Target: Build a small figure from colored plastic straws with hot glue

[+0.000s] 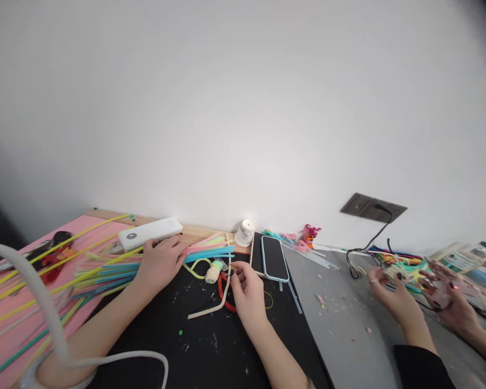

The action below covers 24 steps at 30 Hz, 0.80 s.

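My left hand (pixel 161 263) lies on a pile of coloured plastic straws (pixel 105 267), fingers curled over their ends near a fan of pink and blue ones (pixel 210 247). My right hand (pixel 247 286) is closed in a pinch on a pale strip (pixel 218 302) that runs down across the black mat (pixel 210 346), over red-handled scissors (pixel 223 294). A small yellow and white roll (pixel 213 272) lies between my hands.
A white box (pixel 150 232), a small white cup (pixel 245 232), a phone in a light blue case (pixel 274 257) and a pink toy (pixel 309 233) stand along the wall. Another person's hands (pixel 413 294) work with coloured pieces at the right. A white cable (pixel 44 313) crosses the pink mat.
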Each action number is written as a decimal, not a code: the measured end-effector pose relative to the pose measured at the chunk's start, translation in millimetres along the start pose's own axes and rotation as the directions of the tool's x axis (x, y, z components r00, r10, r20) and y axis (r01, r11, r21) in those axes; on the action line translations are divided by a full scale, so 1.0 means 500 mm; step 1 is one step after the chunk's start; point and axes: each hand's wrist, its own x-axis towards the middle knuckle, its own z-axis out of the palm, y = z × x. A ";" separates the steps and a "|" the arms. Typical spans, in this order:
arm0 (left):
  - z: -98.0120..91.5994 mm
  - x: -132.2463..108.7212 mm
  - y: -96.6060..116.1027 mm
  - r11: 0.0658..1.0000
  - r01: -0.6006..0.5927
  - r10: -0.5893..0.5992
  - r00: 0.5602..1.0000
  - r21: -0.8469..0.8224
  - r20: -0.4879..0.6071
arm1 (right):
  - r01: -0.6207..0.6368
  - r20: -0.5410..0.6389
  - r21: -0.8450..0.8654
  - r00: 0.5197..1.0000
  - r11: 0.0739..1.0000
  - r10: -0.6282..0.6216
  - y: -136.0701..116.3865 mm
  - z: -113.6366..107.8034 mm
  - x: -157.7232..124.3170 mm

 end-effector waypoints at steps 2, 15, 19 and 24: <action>0.000 -0.001 0.001 1.000 -0.011 0.011 1.000 0.006 -0.017 | 0.141 0.023 -0.125 0.990 0.982 -0.139 -0.010 0.001 0.014; 0.002 -0.001 0.001 0.999 -0.035 0.033 0.997 -0.029 -0.071 | 0.634 0.441 -0.521 0.773 0.571 -0.456 -0.046 0.104 0.158; 0.004 -0.001 0.003 0.999 -0.034 0.032 0.997 -0.036 -0.064 | 0.644 0.323 -0.510 0.758 0.570 -0.567 -0.013 0.120 0.149; 0.007 -0.001 0.001 0.998 -0.008 0.005 0.999 -0.060 -0.050 | 0.659 0.269 -0.494 0.736 0.567 -0.621 0.001 0.119 0.134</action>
